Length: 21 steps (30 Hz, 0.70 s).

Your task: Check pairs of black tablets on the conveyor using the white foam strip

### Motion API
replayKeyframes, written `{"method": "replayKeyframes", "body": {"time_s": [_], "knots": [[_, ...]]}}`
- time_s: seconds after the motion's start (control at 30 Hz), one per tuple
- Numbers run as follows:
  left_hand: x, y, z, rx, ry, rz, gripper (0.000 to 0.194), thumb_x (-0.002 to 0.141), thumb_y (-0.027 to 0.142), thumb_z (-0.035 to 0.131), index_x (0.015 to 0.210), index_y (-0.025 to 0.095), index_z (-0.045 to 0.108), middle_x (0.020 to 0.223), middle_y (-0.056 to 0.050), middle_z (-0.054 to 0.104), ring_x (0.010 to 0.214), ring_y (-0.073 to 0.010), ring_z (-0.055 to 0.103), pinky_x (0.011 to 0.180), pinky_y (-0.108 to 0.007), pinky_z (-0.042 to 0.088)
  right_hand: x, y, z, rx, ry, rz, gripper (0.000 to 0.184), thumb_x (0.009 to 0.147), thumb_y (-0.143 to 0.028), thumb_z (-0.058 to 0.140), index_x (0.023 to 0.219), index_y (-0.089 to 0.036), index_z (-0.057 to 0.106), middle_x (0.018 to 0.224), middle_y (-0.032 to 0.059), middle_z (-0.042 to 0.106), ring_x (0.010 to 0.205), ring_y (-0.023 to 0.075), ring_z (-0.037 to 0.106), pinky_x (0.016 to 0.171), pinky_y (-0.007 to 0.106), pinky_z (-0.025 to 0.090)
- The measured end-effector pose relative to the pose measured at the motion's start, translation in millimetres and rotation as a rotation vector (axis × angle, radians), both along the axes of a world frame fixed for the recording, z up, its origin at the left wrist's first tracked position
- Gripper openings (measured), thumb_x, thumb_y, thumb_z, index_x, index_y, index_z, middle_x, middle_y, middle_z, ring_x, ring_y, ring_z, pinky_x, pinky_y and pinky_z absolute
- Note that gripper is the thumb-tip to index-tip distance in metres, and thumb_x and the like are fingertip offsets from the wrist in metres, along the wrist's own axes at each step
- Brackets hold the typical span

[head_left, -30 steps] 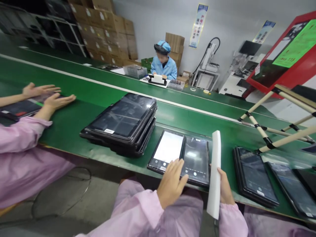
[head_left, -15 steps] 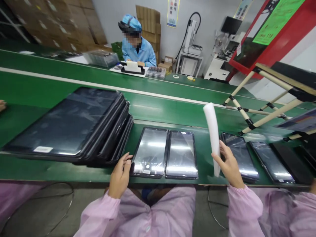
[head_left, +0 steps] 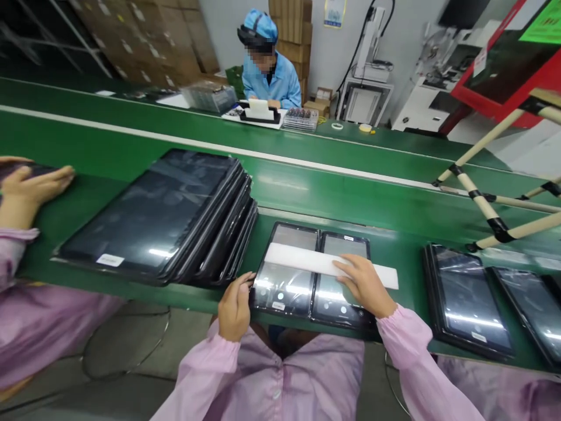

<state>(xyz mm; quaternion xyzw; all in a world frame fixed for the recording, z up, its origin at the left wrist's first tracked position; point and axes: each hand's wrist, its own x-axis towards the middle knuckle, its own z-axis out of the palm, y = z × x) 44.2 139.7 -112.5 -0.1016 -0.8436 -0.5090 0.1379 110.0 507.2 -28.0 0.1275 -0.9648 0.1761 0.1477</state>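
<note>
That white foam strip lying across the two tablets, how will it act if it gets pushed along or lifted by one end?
The foam strip looks thin and long, so it is probably very light and may bend if lifted by one end. It lies flat across two glossy tablets under the right hand, so it would likely slide easily. The left hand grips the near tablet's edge, which may steady it.

No legible text

White labels on the tablet stack (head_left: 151,216), a poster (head_left: 333,11) on the wall behind it and a green sign (head_left: 547,14) to the poster's right all carry print too small or blurred to read.
</note>
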Motion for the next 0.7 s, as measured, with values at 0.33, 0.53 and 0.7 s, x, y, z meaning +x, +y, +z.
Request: {"method": "replayKeyframes", "body": {"time_s": [0.33,0.53,0.7], "knots": [[0.4,1.7,4.5,-0.054,0.035,0.002,0.042,0.11,0.042,0.04,0.126,0.02,0.072,0.123,-0.012,0.077,0.11,-0.0251,0.074,0.101,-0.041,0.058,-3.2,-7.8,5.9,0.036,-0.001,-0.008,0.037,0.106,-0.03,0.061,0.142,-0.026,0.067,0.142,0.0159,0.066,0.125,0.0338,0.063,0.103,0.055,0.054],[-1.5,2.3,8.2,-0.089,0.08,-0.015,0.04,0.11,0.039,0.04,0.125,0.019,0.071,0.122,-0.012,0.077,0.114,-0.0261,0.073,0.104,-0.042,0.055,-3.9,-12.9,3.9,0.076,0.024,-0.036,0.035,0.106,-0.03,0.06,0.14,-0.025,0.068,0.141,0.0166,0.067,0.125,0.034,0.064,0.111,0.063,0.048],[-0.9,1.6,10.7,-0.09,0.085,-0.042,0.04,0.11,0.039,0.04,0.125,0.018,0.07,0.123,-0.013,0.076,0.114,-0.0265,0.072,0.104,-0.043,0.054,21.4,-21.8,15.0,-0.046,0.233,-0.177,0.031,0.109,-0.028,0.055,0.136,-0.026,0.069,0.142,0.0157,0.066,0.134,0.0327,0.06,0.117,0.064,0.041]]}}
